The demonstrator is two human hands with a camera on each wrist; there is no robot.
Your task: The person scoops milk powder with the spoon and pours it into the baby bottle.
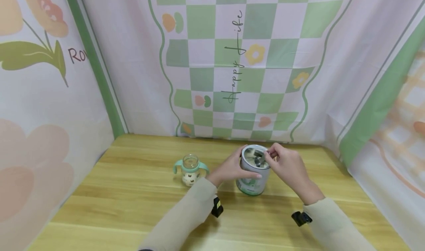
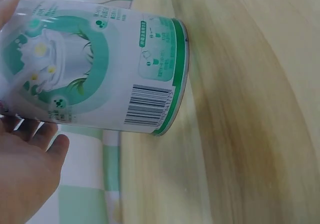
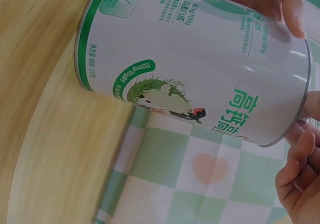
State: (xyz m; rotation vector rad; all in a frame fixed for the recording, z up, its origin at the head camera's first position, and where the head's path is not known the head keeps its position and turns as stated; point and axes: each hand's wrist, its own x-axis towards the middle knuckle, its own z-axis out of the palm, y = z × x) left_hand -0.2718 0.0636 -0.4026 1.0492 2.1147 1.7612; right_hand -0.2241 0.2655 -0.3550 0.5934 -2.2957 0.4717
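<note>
A white and green milk powder can [image 1: 251,186] stands on the wooden table, its top uncovered. My left hand [image 1: 231,169] grips it from the left near the top, thumb across the front; the left wrist view shows the can's barcode side [image 2: 148,105] and fingers of that hand. At the right of the rim, my right hand [image 1: 288,167] has its fingers curled and pinches a shiny grey piece [image 1: 260,160] at the can's mouth; I cannot tell what it is. In the right wrist view the curled fingers [image 3: 300,161] sit right at the rim.
To the left of the can stands a clear cup [image 1: 190,179] with two mint-green handles, a matching collar and no lid. The wooden table [image 1: 132,199] ends at a checked green and white curtain [image 1: 229,77] behind. Printed cloth hangs on both sides.
</note>
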